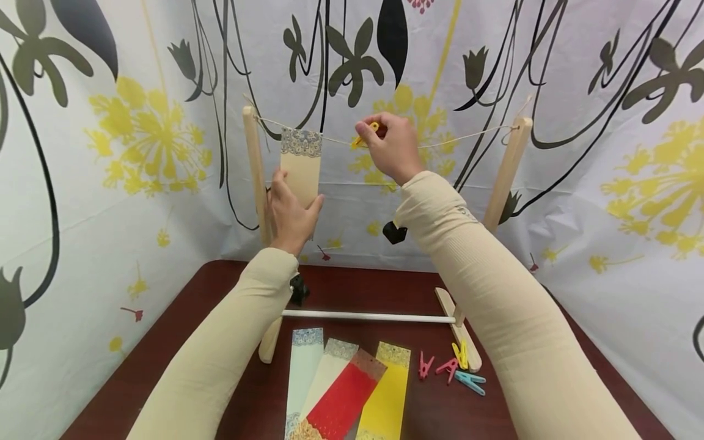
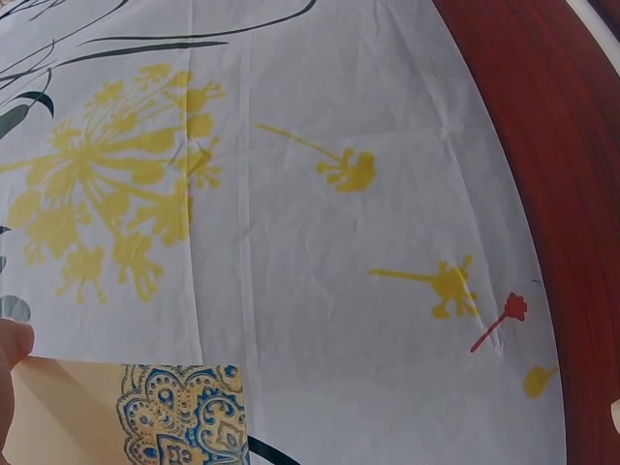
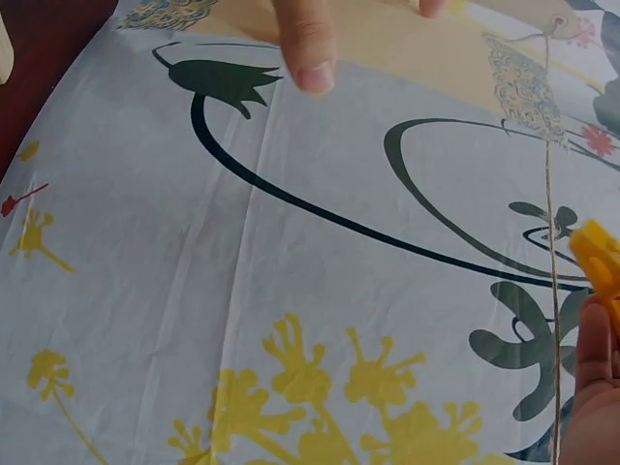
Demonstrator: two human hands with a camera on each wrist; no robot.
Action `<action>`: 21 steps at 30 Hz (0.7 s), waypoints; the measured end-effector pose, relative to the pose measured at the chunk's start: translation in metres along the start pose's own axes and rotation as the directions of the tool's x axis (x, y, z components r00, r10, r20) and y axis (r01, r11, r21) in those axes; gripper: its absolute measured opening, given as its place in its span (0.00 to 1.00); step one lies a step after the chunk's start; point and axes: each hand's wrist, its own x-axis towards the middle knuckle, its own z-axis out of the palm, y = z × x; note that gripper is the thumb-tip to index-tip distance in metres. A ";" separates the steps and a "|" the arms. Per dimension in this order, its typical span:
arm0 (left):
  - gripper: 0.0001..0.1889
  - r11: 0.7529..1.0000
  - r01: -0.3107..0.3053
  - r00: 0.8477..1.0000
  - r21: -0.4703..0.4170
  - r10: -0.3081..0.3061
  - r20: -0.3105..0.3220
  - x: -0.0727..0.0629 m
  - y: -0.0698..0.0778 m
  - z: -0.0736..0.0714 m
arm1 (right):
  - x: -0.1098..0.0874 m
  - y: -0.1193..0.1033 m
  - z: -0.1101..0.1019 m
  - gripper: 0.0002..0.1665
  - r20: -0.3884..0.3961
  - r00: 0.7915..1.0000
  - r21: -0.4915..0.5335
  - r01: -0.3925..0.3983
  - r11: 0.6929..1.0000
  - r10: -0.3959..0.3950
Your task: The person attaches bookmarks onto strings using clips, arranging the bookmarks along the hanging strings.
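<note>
My left hand [image 1: 293, 217] holds a tan paper card [image 1: 299, 177] upright near the left post, gripping its lower part. The card's top end, with a blue lace-like pattern, overlaps the string [image 1: 459, 139] in the head view. That patterned end [image 2: 184, 417] also shows in the left wrist view. To the right of the card, my right hand [image 1: 397, 146] pinches a yellow clothespin [image 1: 357, 142] at the string. In the right wrist view the clothespin [image 3: 596, 257] is beside the string, apart from the card [image 3: 417, 48].
Two wooden posts [image 1: 508, 165] carry the string, with a white rod [image 1: 368, 316] low between them. On the dark red table [image 1: 181, 342] lie several cards, including a red card [image 1: 346, 397] and a yellow card [image 1: 387, 391]. Several clothespins, one blue clothespin [image 1: 470, 382] included, lie right of them.
</note>
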 end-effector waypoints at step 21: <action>0.42 0.998 0.019 1.000 0.056 -0.020 0.006 -0.001 0.002 0.004 | 0.025 -0.033 0.035 0.16 -0.074 0.991 0.482 -0.060 0.874 0.109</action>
